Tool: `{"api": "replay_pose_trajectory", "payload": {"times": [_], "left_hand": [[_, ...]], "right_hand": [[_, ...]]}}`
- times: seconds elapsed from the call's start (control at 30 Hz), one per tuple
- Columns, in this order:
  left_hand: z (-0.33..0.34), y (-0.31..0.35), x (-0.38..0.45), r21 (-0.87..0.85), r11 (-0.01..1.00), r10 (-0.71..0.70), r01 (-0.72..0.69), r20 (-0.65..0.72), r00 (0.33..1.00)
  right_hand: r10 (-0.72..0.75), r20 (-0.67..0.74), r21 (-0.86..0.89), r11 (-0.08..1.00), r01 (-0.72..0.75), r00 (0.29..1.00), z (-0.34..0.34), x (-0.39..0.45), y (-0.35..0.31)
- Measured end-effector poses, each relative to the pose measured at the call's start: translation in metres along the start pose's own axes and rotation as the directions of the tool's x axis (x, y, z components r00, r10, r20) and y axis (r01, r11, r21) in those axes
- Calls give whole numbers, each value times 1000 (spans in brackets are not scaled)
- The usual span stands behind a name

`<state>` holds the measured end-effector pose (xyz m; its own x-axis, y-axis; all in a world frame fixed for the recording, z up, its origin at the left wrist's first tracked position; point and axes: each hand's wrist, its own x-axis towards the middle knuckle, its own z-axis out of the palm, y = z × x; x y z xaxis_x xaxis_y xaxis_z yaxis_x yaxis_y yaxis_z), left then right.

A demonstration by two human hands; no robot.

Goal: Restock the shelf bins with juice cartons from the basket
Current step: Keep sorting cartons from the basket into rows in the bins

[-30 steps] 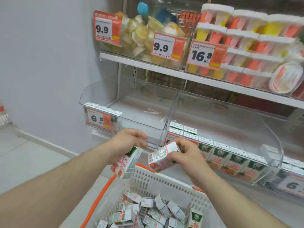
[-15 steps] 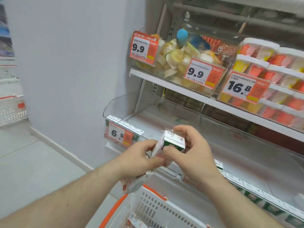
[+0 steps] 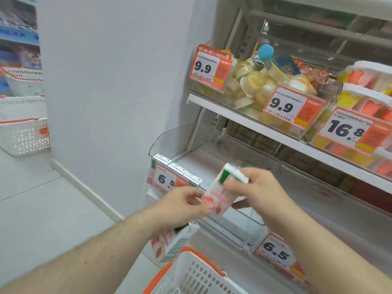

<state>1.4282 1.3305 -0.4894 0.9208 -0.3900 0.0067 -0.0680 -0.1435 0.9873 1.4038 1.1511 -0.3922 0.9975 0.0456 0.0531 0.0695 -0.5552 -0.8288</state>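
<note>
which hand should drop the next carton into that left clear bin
Right hand: it pinches the top of the raised carton directly before the left bin. The left hand, lower, only steadies its base while gripping a second carton.

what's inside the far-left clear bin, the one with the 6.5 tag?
The clear bin has a row of cartons standing at its front edge behind the 6.5 tag; the floor behind looks bare. The hands and the held carton cover its near right corner.
</note>
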Motion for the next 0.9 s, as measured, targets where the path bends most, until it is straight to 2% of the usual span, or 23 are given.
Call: {"api": "replay_pose_trajectory", "payload": {"times": [0.07,0.1,0.17,0.37,0.5,0.57,0.67,0.8,0.9], "left_hand": [[1,-2,3,-61,989,-143,135,-153,978],[1,-3,4,-92,977,-207,192,-197,958],[1,-4,8,-158,950,-302,271,-224,927],[4,-1,14,-257,915,-375,312,-250,893],[9,-5,19,-219,922,-370,321,-248,895],[11,-8,21,-214,923,-369,320,-253,894],[15,-9,26,-209,927,-360,311,-266,894],[20,-5,29,-188,929,-363,318,-308,879],[22,-2,26,-150,939,-342,310,-314,886]], "right_hand": [[98,-123,119,989,-83,988,-7,19,2],[119,-171,95,990,-104,978,-9,31,5],[138,-180,-23,989,-144,974,-5,52,14],[354,65,-161,927,-340,933,32,77,37],[412,191,-71,911,-406,891,34,77,48],[428,262,59,887,-457,865,31,81,56],[441,374,254,797,-548,816,29,87,70],[385,488,301,769,-565,783,29,90,74],[376,520,235,800,-552,767,28,87,68]]}}
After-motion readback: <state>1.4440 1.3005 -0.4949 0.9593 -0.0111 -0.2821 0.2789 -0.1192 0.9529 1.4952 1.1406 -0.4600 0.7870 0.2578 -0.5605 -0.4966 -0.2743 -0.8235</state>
